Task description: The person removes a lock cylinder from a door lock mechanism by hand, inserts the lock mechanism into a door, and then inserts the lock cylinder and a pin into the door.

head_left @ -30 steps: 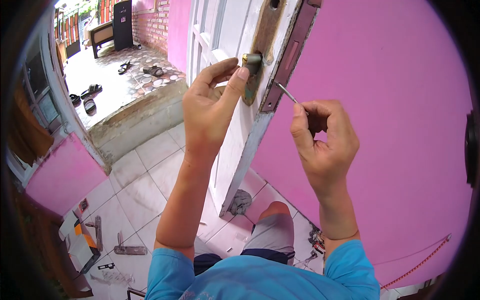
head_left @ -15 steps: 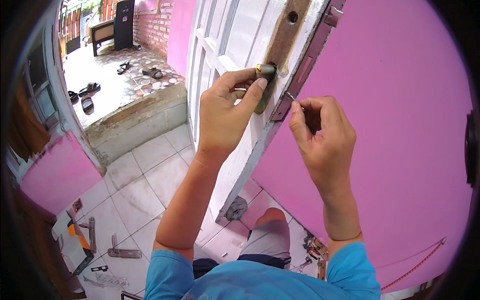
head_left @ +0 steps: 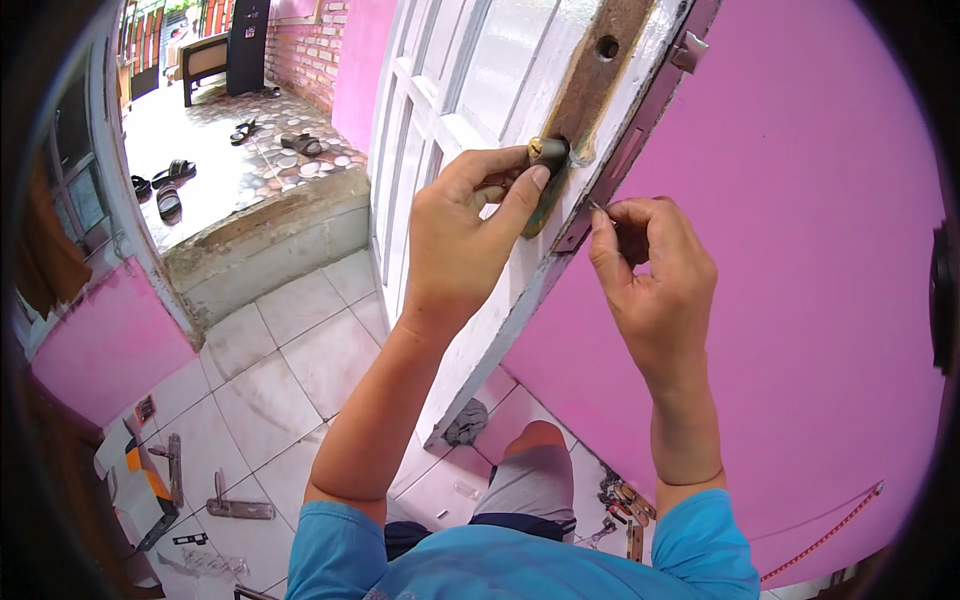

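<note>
A white wooden door (head_left: 500,290) stands open, with bare wood and a round hole near its edge. Out of its face sticks a lock cylinder (head_left: 549,150) with a brass-coloured end. The thumb and fingers of my left hand (head_left: 455,235) pinch the cylinder from the near side. On the door's narrow edge is a metal lock plate (head_left: 625,150) with a latch bolt at the top. My right hand (head_left: 660,265) pinches a thin metal screw, mostly hidden by the fingers, its tip at the lower part of the plate.
A pink wall (head_left: 800,250) rises behind the door. On the tiled floor (head_left: 310,360) lie door handles (head_left: 240,508), an open box (head_left: 145,490) and, at lower right, several tools (head_left: 625,502). A grey cloth (head_left: 466,422) touches the door's foot. Sandals (head_left: 169,200) rest on the raised step outside.
The door edge and both hands appear further right in view. The thin metal piece has sunk deeper into the plate, with my right fingers now close against it. My left hand still pinches the cylinder.
</note>
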Tool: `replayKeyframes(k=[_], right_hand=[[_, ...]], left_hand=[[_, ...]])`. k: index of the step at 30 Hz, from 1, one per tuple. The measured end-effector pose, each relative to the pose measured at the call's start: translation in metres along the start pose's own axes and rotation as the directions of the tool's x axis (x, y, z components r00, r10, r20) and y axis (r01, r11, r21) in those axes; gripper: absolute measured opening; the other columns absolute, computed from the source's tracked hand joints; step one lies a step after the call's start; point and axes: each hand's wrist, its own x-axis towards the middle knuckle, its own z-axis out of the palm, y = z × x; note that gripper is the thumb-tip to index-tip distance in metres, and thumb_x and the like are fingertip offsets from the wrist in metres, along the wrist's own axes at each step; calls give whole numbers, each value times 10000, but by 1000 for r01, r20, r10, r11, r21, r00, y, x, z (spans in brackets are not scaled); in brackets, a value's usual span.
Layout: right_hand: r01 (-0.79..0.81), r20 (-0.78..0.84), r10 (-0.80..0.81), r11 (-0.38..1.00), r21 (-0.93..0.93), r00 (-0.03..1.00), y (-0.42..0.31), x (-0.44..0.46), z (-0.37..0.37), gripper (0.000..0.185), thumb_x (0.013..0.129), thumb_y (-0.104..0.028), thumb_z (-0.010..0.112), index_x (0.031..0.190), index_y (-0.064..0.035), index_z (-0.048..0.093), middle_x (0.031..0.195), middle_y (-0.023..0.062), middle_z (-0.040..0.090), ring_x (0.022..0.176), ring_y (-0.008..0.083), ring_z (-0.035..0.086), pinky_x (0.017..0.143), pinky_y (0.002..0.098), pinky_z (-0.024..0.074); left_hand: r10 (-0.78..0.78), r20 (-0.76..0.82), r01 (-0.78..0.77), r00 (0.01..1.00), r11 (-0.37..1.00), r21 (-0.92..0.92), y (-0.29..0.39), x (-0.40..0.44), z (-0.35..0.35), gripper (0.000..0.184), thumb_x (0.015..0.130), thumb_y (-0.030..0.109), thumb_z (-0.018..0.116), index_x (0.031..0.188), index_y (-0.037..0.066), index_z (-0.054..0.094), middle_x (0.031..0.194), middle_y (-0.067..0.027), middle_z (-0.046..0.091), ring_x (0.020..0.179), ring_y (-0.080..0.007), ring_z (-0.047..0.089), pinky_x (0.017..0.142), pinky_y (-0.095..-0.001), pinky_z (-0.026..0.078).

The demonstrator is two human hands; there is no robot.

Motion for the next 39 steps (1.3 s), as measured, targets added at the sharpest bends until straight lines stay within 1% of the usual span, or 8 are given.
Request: replayKeyframes(k=[21,25,27,29,31,34,36,39], right_hand=[[49,-44,-52,997,-63,998,2,-4,7,129,898,-38,697,934,-11,576,803,98,613,627,215,659,545,318,540],[-17,-77,14,999,-39,997,-2,-7,10,118,905,-42,693,918,-4,581,803,90,622,633,190,660,570,302,535],[-43,-80,42,999,-14,996,-3,-5,9,114,909,-45,691,912,0,587,801,86,632,635,173,658,582,293,534],[-259,17,261,947,189,965,-3,-2,3,107,916,-54,692,912,4,602,803,81,656,651,139,652,610,278,532],[-242,7,244,954,175,970,-3,-3,4,104,920,-58,691,911,4,609,800,80,661,658,131,650,616,272,531],[-205,-28,210,969,140,977,-1,-5,8,99,922,-58,691,910,3,614,797,77,664,668,125,648,621,268,530],[-180,-46,187,976,119,981,0,-7,12,96,921,-54,691,910,3,614,796,76,661,671,127,650,620,268,530],[-121,-89,128,989,82,988,2,-9,16,94,918,-39,691,911,4,608,802,74,652,664,129,646,619,264,529]], left_hand=[[7,-39,-8,999,999,-33,-6,0,3,256,912,119,727,1100,-53,704,1017,-145,713,891,-166,701,796,-281,565],[9,-39,-12,999,997,-74,-6,-1,4,261,912,122,727,1104,-54,704,1023,-147,709,892,-168,702,799,-281,565],[-42,-9,41,999,997,-63,0,-1,3,268,933,73,709,1163,-61,675,1060,-89,720,969,-107,664,833,-234,534],[-35,7,35,999,998,-43,2,2,0,271,935,75,708,1165,-63,674,1066,-94,718,973,-111,665,837,-235,534],[-30,25,30,999,999,-26,0,3,-1,273,936,78,707,1166,-66,672,1072,-99,717,978,-115,667,841,-236,534],[-60,-24,55,998,984,-172,-10,1,3,235,916,122,716,1083,-43,710,1017,-139,711,889,-176,703,808,-283,562],[20,-44,-27,999,986,-163,-11,1,3,228,913,113,713,1077,-45,709,1000,-137,710,855,-182,704,779,-281,560],[0,-30,-2,1000,998,-63,7,0,-1,218,914,110,707,1064,-48,708,976,-141,707,821,-182,700,741,-285,556]])
